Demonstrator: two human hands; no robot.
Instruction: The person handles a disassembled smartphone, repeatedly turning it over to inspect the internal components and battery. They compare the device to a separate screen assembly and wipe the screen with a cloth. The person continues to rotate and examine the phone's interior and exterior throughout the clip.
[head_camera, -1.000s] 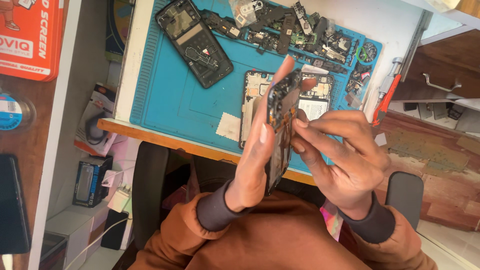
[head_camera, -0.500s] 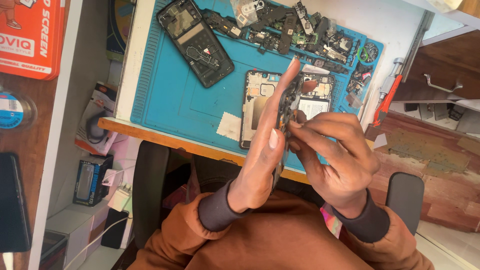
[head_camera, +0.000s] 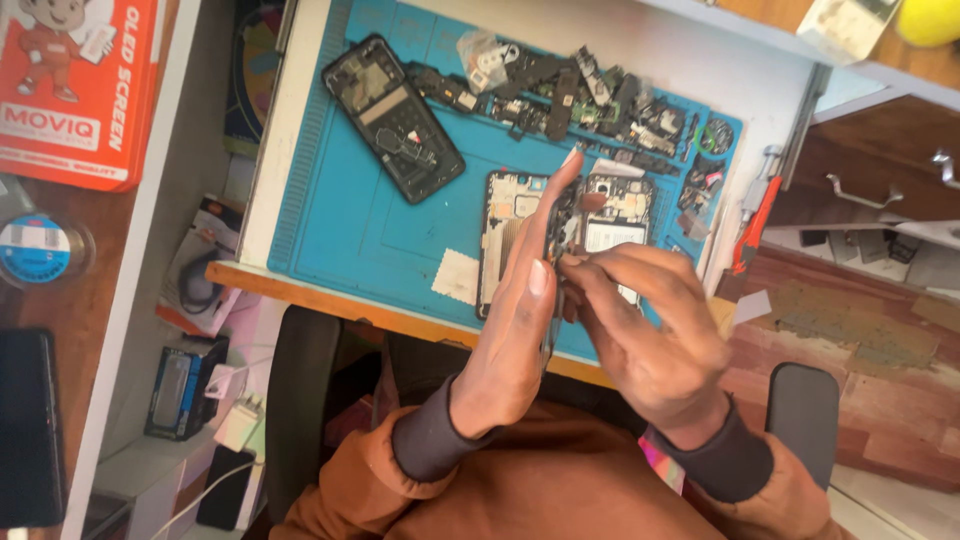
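Observation:
My left hand (head_camera: 515, 330) is raised flat with the fingers straight. It holds a dismantled phone body (head_camera: 556, 225) edge-on, above the front of the blue work mat (head_camera: 340, 220). My right hand (head_camera: 650, 320) faces it, and its fingertips pinch at the phone's edge near the left thumb. What the fingertips grip is too small to tell. Both hands are in front of two opened phone frames, one at the left (head_camera: 505, 210) and one at the right (head_camera: 615, 215), lying on the mat.
A third opened phone (head_camera: 393, 118) lies at the mat's back left, and a pile of small dark parts (head_camera: 590, 100) runs along its back edge. A pale square piece (head_camera: 457, 275) lies near the front. A red-handled tool (head_camera: 748, 235) is at the right, an orange box (head_camera: 75, 80) at the far left.
My right fingertips have crept up along the held phone's edge. My left hand stays flat against the phone, and both hands have shifted slightly.

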